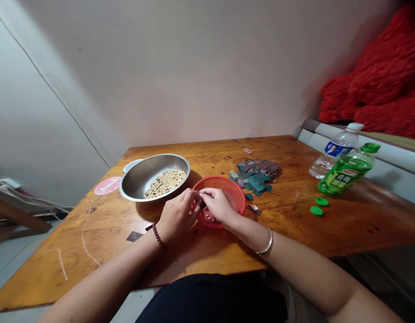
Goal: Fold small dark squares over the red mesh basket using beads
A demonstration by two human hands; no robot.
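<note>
Over the rim of a red plastic basket (pixel 235 190), my two hands meet with their fingertips together. My left hand (pixel 180 211) is closed in a pinch, a beaded bracelet on its wrist. My right hand (pixel 216 202) pinches from the other side, and a silver bangle circles that forearm. A small dark bit shows between the fingers, too small and covered to name. A few small pale beads or beans (pixel 210 218) lie in the basket. Left of it, a tilted steel bowl (pixel 133 181) holds many pale and dark beans (pixel 167 183).
Beyond the basket lies a heap of green and brown scraps (pixel 258 175). A water bottle (pixel 335 150), a green drink bottle (pixel 347 172) and two green caps (pixel 317 210) stand or lie at right. A pink disc (pixel 107 185), loose string (pixel 84 237) and a dark scrap (pixel 134 236) are left.
</note>
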